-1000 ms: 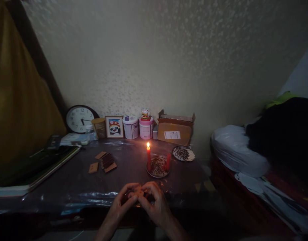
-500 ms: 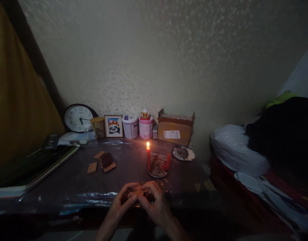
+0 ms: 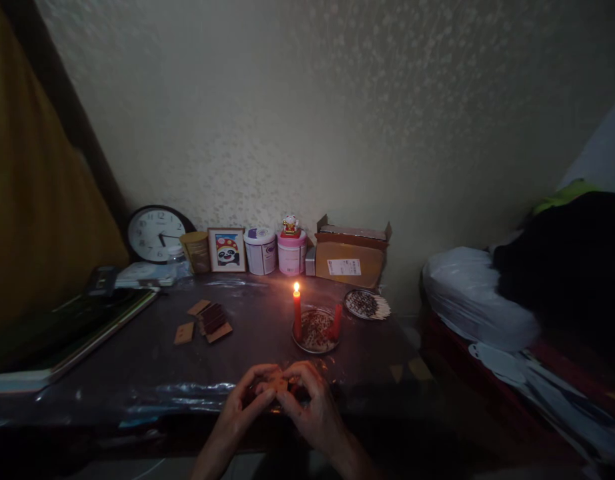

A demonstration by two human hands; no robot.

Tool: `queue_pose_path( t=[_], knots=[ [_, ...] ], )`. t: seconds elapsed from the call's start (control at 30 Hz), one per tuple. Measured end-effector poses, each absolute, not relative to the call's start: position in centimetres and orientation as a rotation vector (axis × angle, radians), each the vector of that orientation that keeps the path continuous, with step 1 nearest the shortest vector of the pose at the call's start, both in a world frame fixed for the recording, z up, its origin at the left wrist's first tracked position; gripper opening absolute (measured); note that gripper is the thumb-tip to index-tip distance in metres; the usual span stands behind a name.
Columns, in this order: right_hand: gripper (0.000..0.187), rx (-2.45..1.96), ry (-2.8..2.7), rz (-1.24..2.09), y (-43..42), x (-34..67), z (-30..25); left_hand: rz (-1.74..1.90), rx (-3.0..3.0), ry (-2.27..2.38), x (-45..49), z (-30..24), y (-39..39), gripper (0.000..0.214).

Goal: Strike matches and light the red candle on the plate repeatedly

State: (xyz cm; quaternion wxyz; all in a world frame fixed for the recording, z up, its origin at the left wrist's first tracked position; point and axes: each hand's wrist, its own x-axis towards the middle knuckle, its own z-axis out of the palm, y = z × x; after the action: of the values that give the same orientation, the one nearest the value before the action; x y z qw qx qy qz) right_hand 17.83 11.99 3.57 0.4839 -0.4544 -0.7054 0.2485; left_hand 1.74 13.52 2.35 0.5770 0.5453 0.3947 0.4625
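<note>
My left hand (image 3: 250, 397) and my right hand (image 3: 310, 403) meet at the table's front edge, fingertips close together. Between them they grip a small brown cardboard piece (image 3: 277, 383), partly hidden by the fingers. It resembles the flat brown piece (image 3: 184, 333) lying on the table to the left, beside a stack of dark brown strips (image 3: 213, 319). Just beyond my hands, a lit red candle (image 3: 297, 319) stands upright at the left side of a stained metal plate (image 3: 315, 349). A shorter, unlit red candle (image 3: 336, 321) is at the plate's right side.
A second plate (image 3: 348, 308) holds burnt matches and pale matchsticks. Along the wall stand a clock (image 3: 155, 235), a framed panda picture (image 3: 227, 251), two tubs, one topped by a figurine (image 3: 290, 226), and a cardboard box (image 3: 350, 257). White bags (image 3: 470, 293) lie at right.
The view has shifted very slightly. Both hands keep nearly the same position and hold on the cardboard piece, and the candle still burns.
</note>
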Motion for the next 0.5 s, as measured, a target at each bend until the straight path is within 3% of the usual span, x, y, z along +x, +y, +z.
queue_pose_path(
  t=[0.5],
  knots=[
    [0.008,-1.117,-1.715,0.619,12.01,18.06,3.23,1.055,1.306,0.943,1.78,1.8,13.73,0.037]
  ],
)
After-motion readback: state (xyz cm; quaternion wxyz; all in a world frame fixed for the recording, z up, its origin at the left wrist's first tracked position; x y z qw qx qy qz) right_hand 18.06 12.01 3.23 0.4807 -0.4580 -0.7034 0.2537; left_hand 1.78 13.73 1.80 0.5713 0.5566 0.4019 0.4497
